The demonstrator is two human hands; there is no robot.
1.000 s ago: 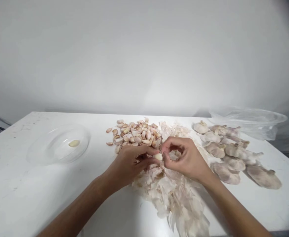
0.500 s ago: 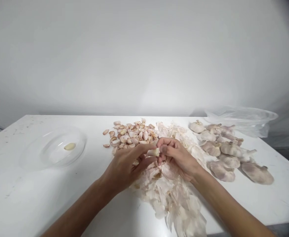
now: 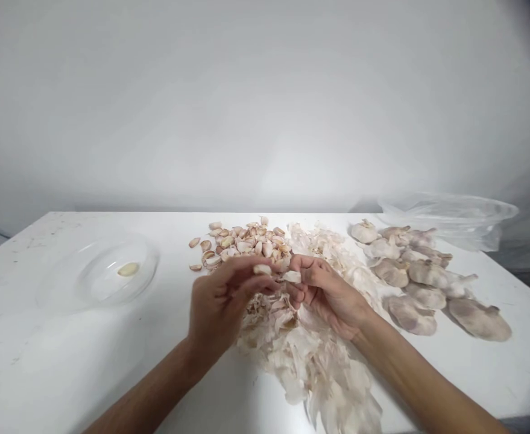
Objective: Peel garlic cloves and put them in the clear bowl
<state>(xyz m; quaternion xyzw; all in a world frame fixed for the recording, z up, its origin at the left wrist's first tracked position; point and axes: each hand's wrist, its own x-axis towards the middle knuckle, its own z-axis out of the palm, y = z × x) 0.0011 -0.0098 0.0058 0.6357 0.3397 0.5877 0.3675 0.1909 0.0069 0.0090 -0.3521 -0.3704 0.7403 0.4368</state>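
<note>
My left hand pinches a pale garlic clove between its thumb and fingers. Close beside it, my right hand grips a piece of whitish garlic skin at its fingertips. Both hands hover over a long heap of loose garlic skins. Just beyond them lies a pile of unpeeled garlic cloves. Over on the left, a clear glass plate bears one peeled clove.
Several whole garlic bulbs lie at the right of the white table. Behind them a clear plastic bag rests near the back edge. A pale wall rises behind the table.
My left hand has drawn slightly left and turned, bringing the clove away from my right fingers. A piece of skin now shows in my right fingertips.
</note>
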